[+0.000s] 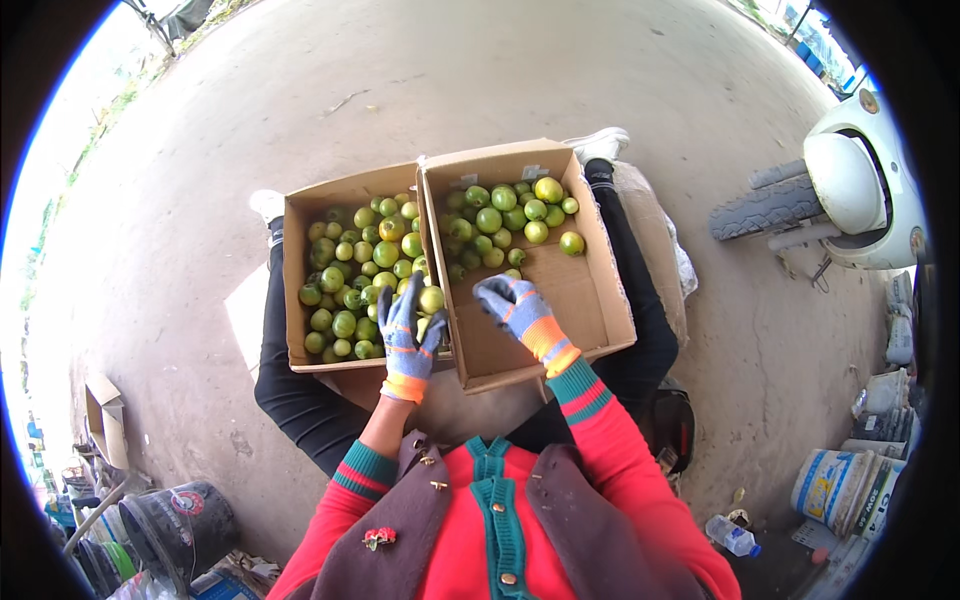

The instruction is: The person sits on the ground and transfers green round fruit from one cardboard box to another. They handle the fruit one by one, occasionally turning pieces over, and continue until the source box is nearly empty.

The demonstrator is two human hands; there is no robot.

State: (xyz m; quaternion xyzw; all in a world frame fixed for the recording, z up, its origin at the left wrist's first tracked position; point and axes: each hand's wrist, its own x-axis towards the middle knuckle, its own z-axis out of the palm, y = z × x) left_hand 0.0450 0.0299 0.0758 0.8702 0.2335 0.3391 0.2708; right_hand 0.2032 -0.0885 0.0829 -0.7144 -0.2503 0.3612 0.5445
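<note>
Two open cardboard boxes stand side by side between my legs. Green, round tomato-like fruits (343, 325) fill much of the left cardboard box (330, 368); those in the right cardboard box (559, 300) lie mostly in its far half, with bare cardboard nearer to me. My left hand (407, 337), in a grey and orange knitted glove, is over the left box's near right corner, thumb and fingers apart around a pale green fruit (431, 300); a firm hold cannot be made out. Above the right box's near left part, my gloved right hand (517, 307) has its fingers curled downward, their tips partly hidden.
A white scooter (862, 195) stands at the right. Flattened cardboard (649, 240) lies beside my right leg. Buckets (832, 487) and a plastic bottle (731, 535) are at the lower right; a black bucket (180, 525) and a small carton (106, 424) are at the lower left.
</note>
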